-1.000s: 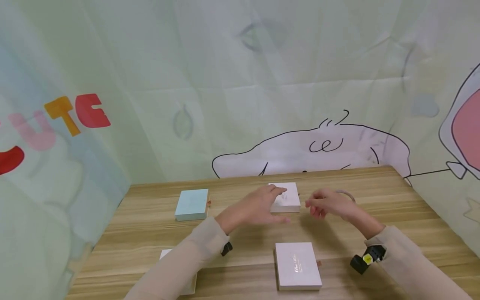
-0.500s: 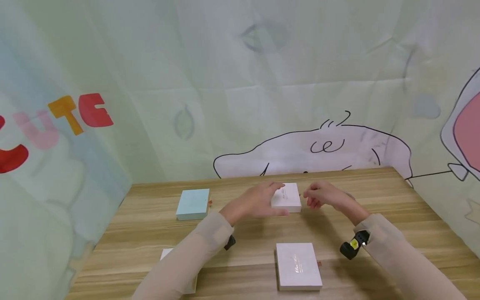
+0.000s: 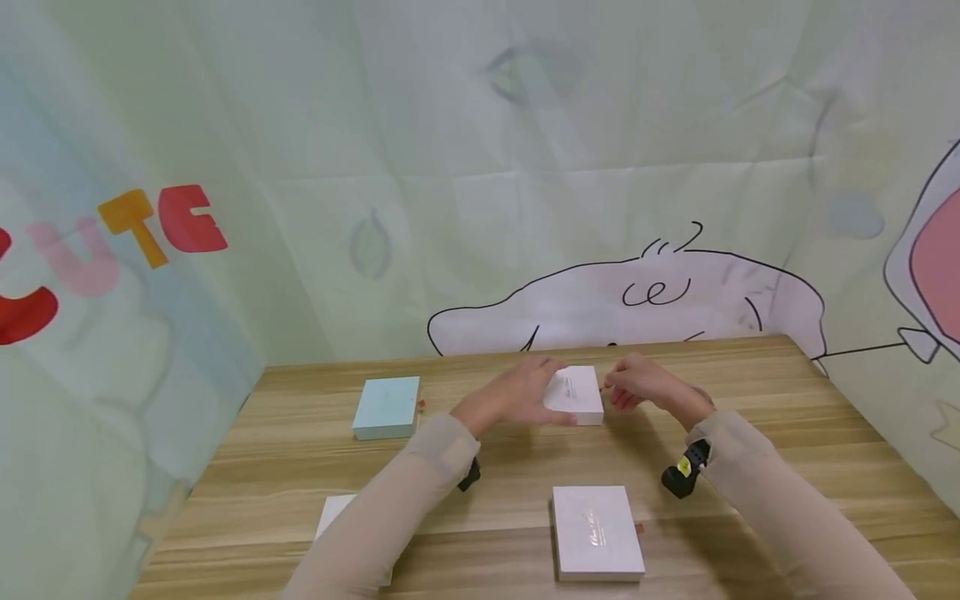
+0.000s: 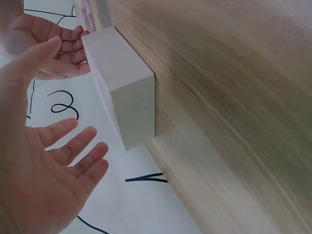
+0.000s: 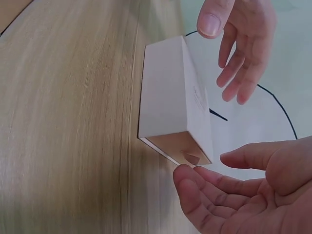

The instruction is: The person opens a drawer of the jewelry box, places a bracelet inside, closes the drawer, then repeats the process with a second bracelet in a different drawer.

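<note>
A small white drawer box (image 3: pixel 577 396) with gold lettering lies at the back of the wooden table. Its right end shows a brown ribbon tab (image 5: pixel 190 157). My left hand (image 3: pixel 517 396) spreads around the box's left side, thumb near the front edge, and holds nothing. In the left wrist view its fingers are apart from the box (image 4: pixel 129 92). My right hand (image 3: pixel 645 385) is at the tab end, its fingers loosely bent. In the right wrist view, the right hand's fingertips (image 5: pixel 184 173) are right beside the tab, with the thumb held apart from them.
To the left is a light blue box (image 3: pixel 386 408) with a brown tab. A pale pink box (image 3: pixel 596 533) lies in front, and the left sleeve partly covers another white box (image 3: pixel 333 510). Behind the table hangs a printed cloth (image 3: pixel 450 208).
My left hand has shifted slightly right, closer around the white box. The right hand has moved left toward the tab, its wrist swinging inward. The boxes have stayed put.
</note>
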Available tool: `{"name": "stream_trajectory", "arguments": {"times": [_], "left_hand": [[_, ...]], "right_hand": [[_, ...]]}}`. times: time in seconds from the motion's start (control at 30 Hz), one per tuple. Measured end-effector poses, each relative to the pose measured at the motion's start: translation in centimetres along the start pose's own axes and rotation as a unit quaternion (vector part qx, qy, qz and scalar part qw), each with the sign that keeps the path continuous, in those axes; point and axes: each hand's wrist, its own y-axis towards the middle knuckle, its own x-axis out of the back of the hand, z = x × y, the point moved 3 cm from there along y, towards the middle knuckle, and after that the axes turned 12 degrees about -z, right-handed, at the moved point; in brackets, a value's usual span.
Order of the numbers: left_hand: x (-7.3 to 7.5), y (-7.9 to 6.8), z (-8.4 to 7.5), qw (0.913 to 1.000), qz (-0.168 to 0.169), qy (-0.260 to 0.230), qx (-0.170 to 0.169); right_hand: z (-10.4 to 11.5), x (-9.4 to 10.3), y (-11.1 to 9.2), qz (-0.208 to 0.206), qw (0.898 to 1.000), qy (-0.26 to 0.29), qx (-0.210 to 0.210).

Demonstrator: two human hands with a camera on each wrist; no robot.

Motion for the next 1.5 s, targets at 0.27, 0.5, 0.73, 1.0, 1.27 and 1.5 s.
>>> {"name": "stream_trajectory", "arguments": {"times": [0.27,0.5,0.73,1.0,1.27,1.5], "left_hand": [[-0.7,0.7,0.3,0.9999,0.000,-0.007,0.008],[-1.4,1.2,0.4,0.9998,0.005,-0.011,0.013],[-1.8,1.9,0.2,0.9997,0.003,-0.011,0.020],[-2.6,2.5,0.7,0.9997,0.006,0.012,0.020],[-3.3,2.8,0.9,0.9994,0.013,0.030,0.015],[-3.7,3.2,0.8,0.9987,0.010,0.049,0.011]], "right_hand": [[-0.6,-0.8,1.0,0.028,0.999,0.036,-0.011],[-0.8,-1.2,1.3,0.039,0.998,0.048,-0.021],[-0.9,-1.2,1.4,0.054,0.997,0.054,-0.028],[-0.9,-1.3,1.5,0.060,0.997,0.045,-0.029],[-0.8,-1.5,1.6,0.059,0.998,0.023,-0.029],[-0.9,-1.7,1.9,0.052,0.998,0.013,-0.027]]}}
